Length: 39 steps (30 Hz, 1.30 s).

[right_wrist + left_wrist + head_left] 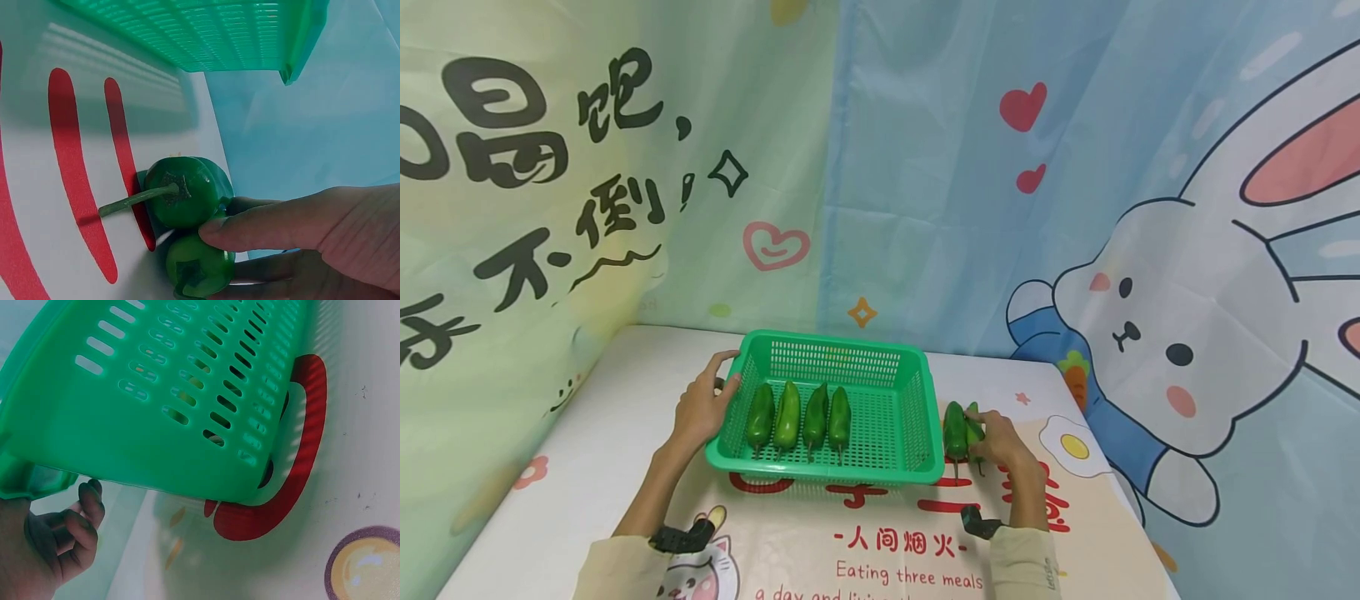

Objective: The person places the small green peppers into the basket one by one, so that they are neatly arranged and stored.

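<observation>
A green plastic basket [827, 474] with slotted walls stands on the table. Several green peppers [787, 417] lie side by side in its left half, stems toward the near side. My left hand [702, 404] grips the basket's left rim; in the left wrist view its fingers [84, 534] curl below the rim, and the thumb is hidden there. Two more green peppers lie touching just right of the basket, one nearer to it [955, 429] and one farther right [974, 435]. My right hand [1002, 443] pinches the farther pepper [197, 262], the thumb lying between the two.
The basket's right half shows its bare slotted floor. A printed mat [895, 554] with red characters and drawings covers the table. Behind the table hangs a cartoon curtain [917, 208] close to its back edge. Each wrist wears a black strap [681, 537].
</observation>
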{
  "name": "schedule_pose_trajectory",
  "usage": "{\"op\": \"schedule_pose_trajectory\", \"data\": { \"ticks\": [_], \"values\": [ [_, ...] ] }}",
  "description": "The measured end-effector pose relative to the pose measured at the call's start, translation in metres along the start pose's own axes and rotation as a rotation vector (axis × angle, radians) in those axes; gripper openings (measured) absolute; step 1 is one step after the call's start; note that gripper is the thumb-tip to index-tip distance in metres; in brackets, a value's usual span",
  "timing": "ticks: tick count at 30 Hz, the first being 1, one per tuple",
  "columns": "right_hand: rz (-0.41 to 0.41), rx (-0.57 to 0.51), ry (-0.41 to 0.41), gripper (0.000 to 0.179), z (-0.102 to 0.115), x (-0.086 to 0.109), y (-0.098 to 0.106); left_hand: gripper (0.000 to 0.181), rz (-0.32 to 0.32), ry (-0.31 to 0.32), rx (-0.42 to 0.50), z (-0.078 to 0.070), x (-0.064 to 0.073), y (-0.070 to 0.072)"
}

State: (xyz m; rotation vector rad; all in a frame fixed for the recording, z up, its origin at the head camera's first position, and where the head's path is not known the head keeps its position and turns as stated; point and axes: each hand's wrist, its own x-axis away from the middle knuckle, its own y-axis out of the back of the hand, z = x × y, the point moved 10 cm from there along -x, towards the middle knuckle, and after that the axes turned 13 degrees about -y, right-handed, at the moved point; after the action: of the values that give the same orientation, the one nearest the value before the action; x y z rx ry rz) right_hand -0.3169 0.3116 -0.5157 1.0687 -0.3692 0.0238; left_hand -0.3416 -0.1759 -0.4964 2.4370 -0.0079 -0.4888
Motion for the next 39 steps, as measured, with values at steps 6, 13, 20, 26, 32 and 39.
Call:
{"op": "schedule_pose_trajectory", "data": {
  "ticks": [6,13,20,26,32,39],
  "values": [
    [0.001,-0.028,-0.035,0.07,-0.001,-0.001,0.0,0.05,-0.001,0.001,0.003,0.0,0.0,-0.001],
    [-0.005,-0.049,-0.036,0.071,-0.002,-0.001,0.001,0.05,0.0,0.001,0.008,0.0,0.0,0.0],
    [-0.014,-0.077,-0.041,0.073,-0.007,-0.004,0.001,0.05,0.002,-0.004,0.008,-0.001,0.0,0.0],
    [-0.027,-0.104,-0.082,0.074,-0.011,-0.003,0.001,0.05,0.0,0.0,0.007,0.0,0.0,0.0],
    [-0.043,-0.126,-0.103,0.073,-0.014,0.0,0.003,0.05,0.0,0.005,0.009,0.001,0.0,0.0],
    [-0.044,-0.136,-0.094,0.072,-0.016,0.0,0.005,0.049,-0.004,0.001,0.011,0.001,0.0,-0.001]
  ]
}}
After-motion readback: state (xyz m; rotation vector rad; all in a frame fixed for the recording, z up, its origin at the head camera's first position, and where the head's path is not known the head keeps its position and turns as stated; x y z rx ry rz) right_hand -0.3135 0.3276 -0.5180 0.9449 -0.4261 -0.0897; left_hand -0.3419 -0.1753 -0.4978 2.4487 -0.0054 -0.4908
